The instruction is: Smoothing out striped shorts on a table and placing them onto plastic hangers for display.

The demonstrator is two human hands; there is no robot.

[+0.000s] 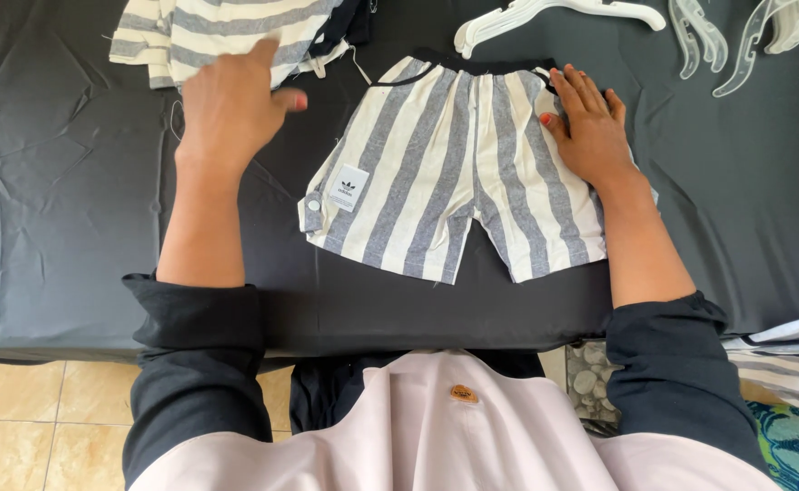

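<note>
A small pair of grey-and-cream striped shorts lies flat on the black table cover, waistband away from me, with a white label patch on its left leg. My right hand rests flat on the shorts' right side, fingers spread toward the waistband. My left hand hovers left of the shorts, fingers loosely curled, reaching toward a pile of matching striped fabric at the far left; it holds nothing.
White plastic hangers and clear plastic hangers lie at the far right of the table. More striped cloth hangs off the near right edge. Tiled floor shows below the table's front edge.
</note>
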